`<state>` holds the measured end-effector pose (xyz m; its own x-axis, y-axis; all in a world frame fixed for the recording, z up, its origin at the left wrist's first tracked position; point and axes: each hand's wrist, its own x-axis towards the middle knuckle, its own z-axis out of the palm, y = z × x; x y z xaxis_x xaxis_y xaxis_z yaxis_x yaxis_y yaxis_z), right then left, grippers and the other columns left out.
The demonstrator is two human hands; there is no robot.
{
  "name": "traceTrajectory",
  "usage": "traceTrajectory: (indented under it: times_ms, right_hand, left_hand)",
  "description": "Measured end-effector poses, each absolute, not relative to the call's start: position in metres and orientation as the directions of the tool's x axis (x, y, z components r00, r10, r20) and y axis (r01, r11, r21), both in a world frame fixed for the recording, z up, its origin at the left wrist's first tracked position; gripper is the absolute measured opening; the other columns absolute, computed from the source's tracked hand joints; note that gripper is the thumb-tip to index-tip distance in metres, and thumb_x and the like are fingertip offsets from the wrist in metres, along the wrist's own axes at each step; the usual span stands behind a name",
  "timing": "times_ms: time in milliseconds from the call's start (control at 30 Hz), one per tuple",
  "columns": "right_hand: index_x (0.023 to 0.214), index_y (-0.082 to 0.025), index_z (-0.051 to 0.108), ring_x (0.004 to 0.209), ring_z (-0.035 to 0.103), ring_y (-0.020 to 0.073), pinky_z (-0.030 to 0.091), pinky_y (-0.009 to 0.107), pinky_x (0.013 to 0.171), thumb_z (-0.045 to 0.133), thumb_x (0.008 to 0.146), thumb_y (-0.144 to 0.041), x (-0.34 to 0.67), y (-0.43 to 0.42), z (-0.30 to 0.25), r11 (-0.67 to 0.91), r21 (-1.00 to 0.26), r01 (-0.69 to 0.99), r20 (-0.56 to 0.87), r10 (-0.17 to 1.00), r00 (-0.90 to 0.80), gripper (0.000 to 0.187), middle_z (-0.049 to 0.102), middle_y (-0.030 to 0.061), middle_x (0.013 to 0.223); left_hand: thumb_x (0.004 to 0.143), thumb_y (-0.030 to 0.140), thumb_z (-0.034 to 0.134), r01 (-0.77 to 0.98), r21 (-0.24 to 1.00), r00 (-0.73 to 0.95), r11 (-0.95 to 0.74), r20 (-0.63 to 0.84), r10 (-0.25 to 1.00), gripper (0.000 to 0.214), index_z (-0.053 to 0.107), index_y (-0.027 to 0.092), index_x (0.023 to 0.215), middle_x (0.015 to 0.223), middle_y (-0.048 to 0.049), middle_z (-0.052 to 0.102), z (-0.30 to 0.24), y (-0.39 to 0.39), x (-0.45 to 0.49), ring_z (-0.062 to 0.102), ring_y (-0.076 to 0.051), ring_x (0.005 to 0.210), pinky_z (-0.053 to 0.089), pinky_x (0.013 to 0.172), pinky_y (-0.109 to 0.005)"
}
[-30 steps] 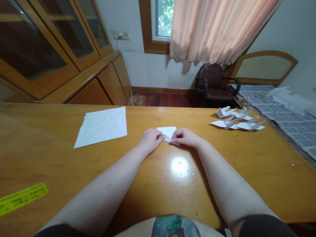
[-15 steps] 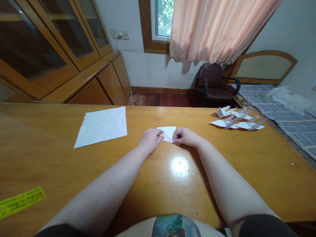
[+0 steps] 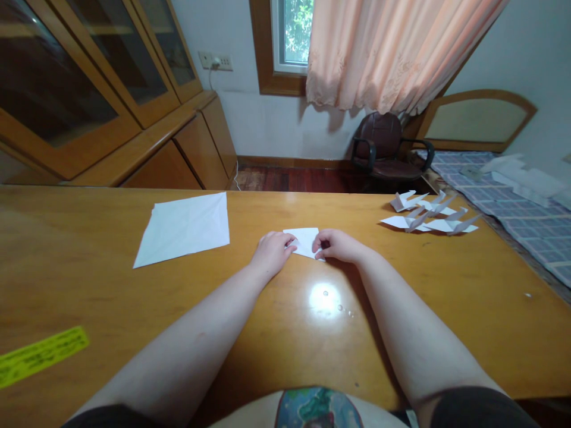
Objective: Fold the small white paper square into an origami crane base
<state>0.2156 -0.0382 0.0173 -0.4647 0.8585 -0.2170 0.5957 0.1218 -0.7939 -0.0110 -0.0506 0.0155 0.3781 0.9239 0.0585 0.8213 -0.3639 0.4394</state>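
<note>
A small folded piece of white paper (image 3: 305, 239) lies on the wooden table (image 3: 276, 333) between my two hands. My left hand (image 3: 273, 249) grips its left edge, thumb and fingertips closed on it. At the paper's right side, my right hand (image 3: 335, 245) is curled with thumb and index finger at the lower right corner, closed on the paper. The fingers partly cover both ends of the paper.
Larger white paper sheets (image 3: 190, 229) lie to the left. Several folded paper cranes (image 3: 428, 214) stand at the far right. A yellow label (image 3: 44, 356) is at the left front. Beyond the table are a chair (image 3: 383, 145) and a cabinet (image 3: 169, 148).
My right thumb and fingers have shifted slightly at the paper's right corner. The raised fold in the paper now looks flatter. My left hand stays in place.
</note>
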Motion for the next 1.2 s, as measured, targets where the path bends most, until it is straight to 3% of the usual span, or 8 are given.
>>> traceTrajectory:
  times_ms: [267,533,700,833,1033,1200]
  right_hand:
    - [0.083,-0.017,0.071,0.065,0.050,0.0117,0.037,0.023,0.060,0.077,0.060,-0.018,0.218,-0.040,0.020,0.082,-0.813,0.577,-0.256,0.839,-0.481,0.023,0.057,-0.0026,0.070]
    - [0.091,-0.018,0.072,0.064,0.049,0.0111,0.036,0.023,0.061,0.079,0.059,-0.018,0.225,-0.038,0.019,0.139,-0.824,0.549,-0.237,0.795,-0.559,0.033,0.057,-0.0037,0.071]
    - [0.085,-0.016,0.071,0.068,0.053,0.0121,0.038,0.024,0.063,0.071,0.074,-0.034,0.216,-0.039,0.012,0.102,-0.843,0.528,-0.196,0.855,-0.479,0.021,0.062,-0.0004,0.074]
    - [0.089,-0.018,0.071,0.064,0.052,0.0112,0.036,0.024,0.061,0.073,0.074,-0.032,0.204,-0.043,0.010,0.166,-0.734,0.658,-0.103,0.931,-0.350,0.020,0.061,-0.0020,0.070]
    - [0.101,-0.023,0.074,0.069,0.056,0.0124,0.039,0.024,0.066,0.072,0.076,-0.027,0.205,-0.043,0.011,0.277,-0.695,0.663,-0.059,0.898,-0.437,0.025,0.065,-0.0004,0.078]
    - [0.104,-0.026,0.075,0.087,0.061,0.0170,0.042,0.028,0.083,0.067,0.083,-0.027,0.208,-0.041,0.010,0.413,-0.656,0.632,0.006,0.840,-0.543,0.023,0.069,0.0040,0.092]
  left_hand:
    - [0.086,0.028,0.061,0.819,0.446,0.370,-0.361,0.069,0.926,0.018,0.071,0.024,0.101,0.099,-0.0047,0.072,0.013,-0.050,-0.011,0.062,-0.023,0.095,0.046,0.087,-0.035]
    - [0.089,0.023,0.055,0.807,0.478,0.351,-0.347,0.085,0.933,0.023,0.071,0.023,0.106,0.108,-0.0052,0.072,0.012,-0.048,-0.013,0.061,-0.023,0.104,0.045,0.095,-0.037]
    - [0.088,0.023,0.057,0.796,0.500,0.347,-0.340,0.083,0.934,0.022,0.071,0.022,0.105,0.104,-0.0054,0.073,0.014,-0.047,-0.014,0.062,-0.023,0.102,0.046,0.094,-0.037]
    - [0.086,0.022,0.060,0.780,0.530,0.347,-0.332,0.076,0.935,0.021,0.071,0.022,0.104,0.099,-0.0045,0.073,0.014,-0.046,-0.015,0.063,-0.022,0.098,0.048,0.092,-0.036]
    - [0.082,0.018,0.064,0.743,0.604,0.288,-0.288,0.100,0.952,0.033,0.065,0.019,0.115,0.113,-0.0074,0.069,0.008,-0.045,-0.015,0.064,-0.020,0.098,0.049,0.092,-0.034]
    - [0.084,0.020,0.062,0.758,0.548,0.344,-0.354,0.124,0.931,0.013,0.071,0.019,0.094,0.102,-0.0052,0.072,0.006,-0.044,-0.015,0.063,-0.021,0.099,0.048,0.094,-0.035]
